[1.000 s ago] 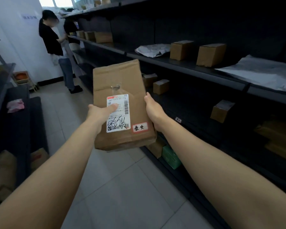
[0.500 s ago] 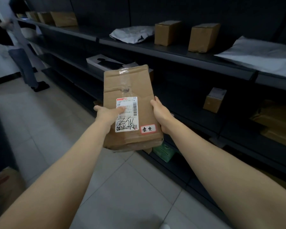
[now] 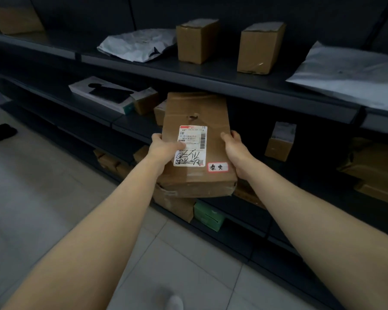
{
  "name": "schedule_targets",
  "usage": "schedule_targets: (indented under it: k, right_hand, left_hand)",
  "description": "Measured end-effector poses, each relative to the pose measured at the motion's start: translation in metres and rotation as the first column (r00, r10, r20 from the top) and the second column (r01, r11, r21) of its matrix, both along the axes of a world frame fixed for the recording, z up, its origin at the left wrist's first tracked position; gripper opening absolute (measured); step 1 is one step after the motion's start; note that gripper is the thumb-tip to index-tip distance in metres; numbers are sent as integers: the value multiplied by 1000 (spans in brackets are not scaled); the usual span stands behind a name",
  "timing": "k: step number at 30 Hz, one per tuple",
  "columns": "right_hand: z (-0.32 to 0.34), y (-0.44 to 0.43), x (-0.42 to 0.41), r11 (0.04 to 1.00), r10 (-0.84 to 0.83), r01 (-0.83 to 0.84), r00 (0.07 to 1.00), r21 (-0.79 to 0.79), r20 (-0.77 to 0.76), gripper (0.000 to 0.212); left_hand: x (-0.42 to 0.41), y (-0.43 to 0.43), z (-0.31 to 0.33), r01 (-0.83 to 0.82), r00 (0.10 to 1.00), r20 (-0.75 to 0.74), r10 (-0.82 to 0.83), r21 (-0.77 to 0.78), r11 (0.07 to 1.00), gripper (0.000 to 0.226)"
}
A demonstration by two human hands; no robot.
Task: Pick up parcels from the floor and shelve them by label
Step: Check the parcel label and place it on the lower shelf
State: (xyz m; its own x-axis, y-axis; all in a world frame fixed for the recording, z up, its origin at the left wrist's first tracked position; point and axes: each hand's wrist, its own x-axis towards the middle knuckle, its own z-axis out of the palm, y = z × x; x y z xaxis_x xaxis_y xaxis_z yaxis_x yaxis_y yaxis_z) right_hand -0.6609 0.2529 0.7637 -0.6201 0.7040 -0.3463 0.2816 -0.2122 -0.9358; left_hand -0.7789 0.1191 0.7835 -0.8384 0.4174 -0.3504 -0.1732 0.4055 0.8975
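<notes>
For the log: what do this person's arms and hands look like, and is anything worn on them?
Both arms are bare along all that shows, with no sleeve edge in view. The left hand and right hand wear no gloves. No watch, bracelet or ring shows on the wrists or on the fingers that can be seen, though some fingers are hidden behind the parcel. No marks or bandages are visible in this dim light.

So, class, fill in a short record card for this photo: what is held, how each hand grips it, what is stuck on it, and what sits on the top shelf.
held item: brown cardboard parcel, in front of the shelving
left hand: grip on the parcel's left edge, thumb over the shipping label
right hand: grip on the parcel's right edge
stickers: white shipping label with barcode and black handwriting; small red-bordered sticker at lower right
top shelf: white poly bag, two upright brown boxes, large grey bag
</notes>
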Motion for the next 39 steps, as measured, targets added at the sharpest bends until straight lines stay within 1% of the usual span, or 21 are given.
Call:
schedule_targets:
  k: [3,5,9,13,14,17,19,22,25,26,31,35,37,39]
  right_hand:
    - [-6,21,-6,997,-81,81,997,2,3,57]
    - [-14,33,-10,992,-127,127,992,0,-24,58]
    - [-23,48,-25,977,-213,213,976,-7,-50,59]
    - [-28,61,-44,958,-288,287,956,-22,-52,62]
    - [-31,65,-48,951,-308,307,950,-30,-53,64]
    - [-35,78,-59,932,-358,356,933,-63,-38,69]
    - [-39,86,-64,919,-392,391,920,-55,-15,76]
    - [-43,98,-71,898,-439,437,896,40,66,79]
    - [-49,109,-75,887,-460,461,886,-4,53,95]
    - [-54,114,-76,883,-468,469,882,-15,46,95]
    - [-75,116,-76,867,-498,497,867,-39,9,82]
    - [-94,117,-75,852,-520,519,854,-68,3,67]
    - [-100,119,-76,847,-529,528,849,-69,2,67]
    - [-101,117,-77,853,-519,518,855,-67,8,72]
  left_hand:
    - [-19,30,-7,88,996,11,-88,20,996,79]
    - [-30,48,-14,153,988,3,-153,29,988,83]
    - [-54,76,-19,282,959,-55,-280,33,959,80]
    - [-81,99,-24,374,925,-74,-373,7,927,82]
    - [-88,105,-25,390,917,-83,-389,-8,921,84]
    - [-104,124,-27,427,885,-148,-442,-123,896,86]
    - [-113,137,-31,464,866,-146,-478,-121,877,83]
    - [-121,154,-40,508,840,-151,-521,-118,853,76]
    - [-128,168,-51,532,834,-117,-539,-85,842,76]
    - [-130,171,-55,537,833,-104,-543,-77,840,76]
    - [-137,182,-76,554,827,-64,-559,-76,829,79]
    - [-136,186,-92,570,819,-37,-573,-65,819,75]
    - [-136,188,-98,569,821,-21,-571,-59,820,80]
    - [-137,190,-102,560,827,-19,-561,-55,827,80]
